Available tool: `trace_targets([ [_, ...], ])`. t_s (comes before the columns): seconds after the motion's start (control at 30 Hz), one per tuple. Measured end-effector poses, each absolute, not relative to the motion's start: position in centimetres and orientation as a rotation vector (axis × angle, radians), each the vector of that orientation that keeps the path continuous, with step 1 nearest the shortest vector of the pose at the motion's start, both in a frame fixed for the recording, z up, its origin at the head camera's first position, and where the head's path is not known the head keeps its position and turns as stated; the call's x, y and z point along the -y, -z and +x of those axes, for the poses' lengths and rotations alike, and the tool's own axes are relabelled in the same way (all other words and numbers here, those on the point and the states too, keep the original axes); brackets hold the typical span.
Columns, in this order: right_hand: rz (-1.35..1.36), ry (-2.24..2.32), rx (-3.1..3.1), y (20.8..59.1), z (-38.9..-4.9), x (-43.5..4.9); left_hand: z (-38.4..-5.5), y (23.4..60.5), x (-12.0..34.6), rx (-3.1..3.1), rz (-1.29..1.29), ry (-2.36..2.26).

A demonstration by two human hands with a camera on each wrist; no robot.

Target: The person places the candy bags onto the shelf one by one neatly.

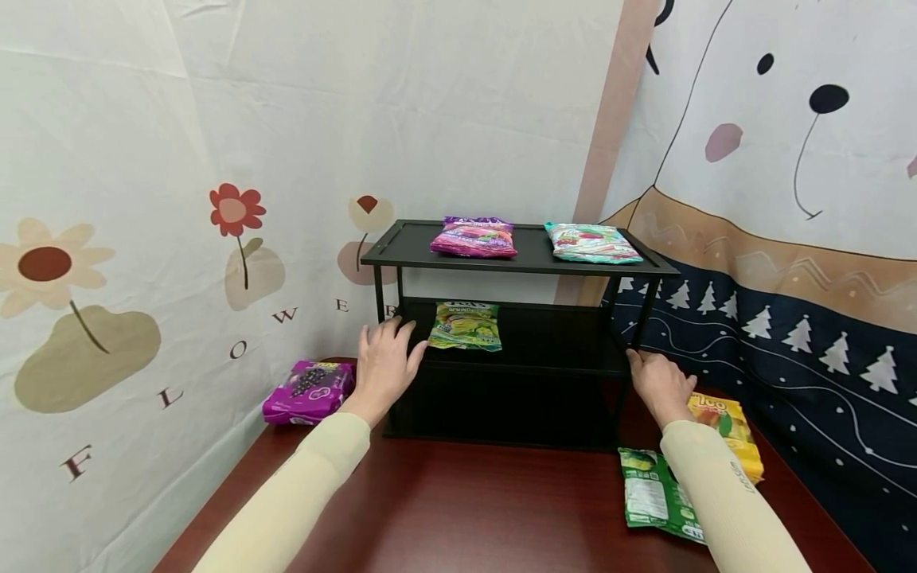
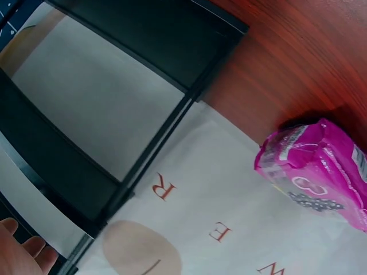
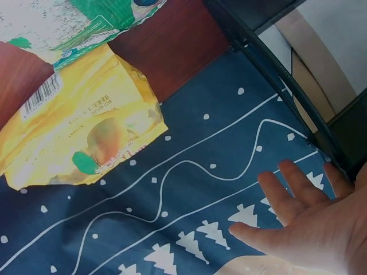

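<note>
A black three-tier rack (image 1: 552, 338) stands on the table. At its left side, my left hand (image 1: 385, 362) reaches beside the middle shelf with fingers extended, and the left wrist view shows only fingertips near the frame. On the other side my right hand (image 1: 659, 382) is at the right post. Its fingers (image 3: 298, 189) are spread and fairly straight in the right wrist view; contact with the post is partly hidden. Neither hand holds a bag. A green-yellow candy bag (image 1: 466, 326) lies on the middle shelf, while a pink-purple bag (image 1: 473, 239) and a teal-white bag (image 1: 593, 243) lie on top.
A purple grape candy bag (image 1: 310, 394) sits on the table left of the rack. Front right lie a green bag (image 1: 648, 489), partly under my right forearm, and a yellow mango bag (image 1: 727, 430). Printed cloths (image 1: 286, 119) hang behind the reddish-brown table (image 1: 458, 509).
</note>
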State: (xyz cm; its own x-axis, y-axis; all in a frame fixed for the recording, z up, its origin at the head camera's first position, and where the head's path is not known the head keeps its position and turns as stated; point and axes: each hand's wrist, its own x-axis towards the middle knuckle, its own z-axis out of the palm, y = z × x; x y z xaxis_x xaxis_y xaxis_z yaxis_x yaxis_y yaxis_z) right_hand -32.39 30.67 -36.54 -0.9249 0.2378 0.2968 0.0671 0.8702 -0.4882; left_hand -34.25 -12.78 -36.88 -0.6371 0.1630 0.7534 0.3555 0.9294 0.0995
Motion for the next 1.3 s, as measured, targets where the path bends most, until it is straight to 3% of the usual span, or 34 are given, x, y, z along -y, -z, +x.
trace_targets([
  [0.6,-0.235,-0.687,2.708,36.7,-32.5,-30.9,-35.9,36.9,15.8,2.366,-0.075,0.562],
  [1.3,-0.174,-0.705,2.789,36.7,-32.7,-31.8,-36.7,36.4,16.6,2.598,-0.018,0.48],
])
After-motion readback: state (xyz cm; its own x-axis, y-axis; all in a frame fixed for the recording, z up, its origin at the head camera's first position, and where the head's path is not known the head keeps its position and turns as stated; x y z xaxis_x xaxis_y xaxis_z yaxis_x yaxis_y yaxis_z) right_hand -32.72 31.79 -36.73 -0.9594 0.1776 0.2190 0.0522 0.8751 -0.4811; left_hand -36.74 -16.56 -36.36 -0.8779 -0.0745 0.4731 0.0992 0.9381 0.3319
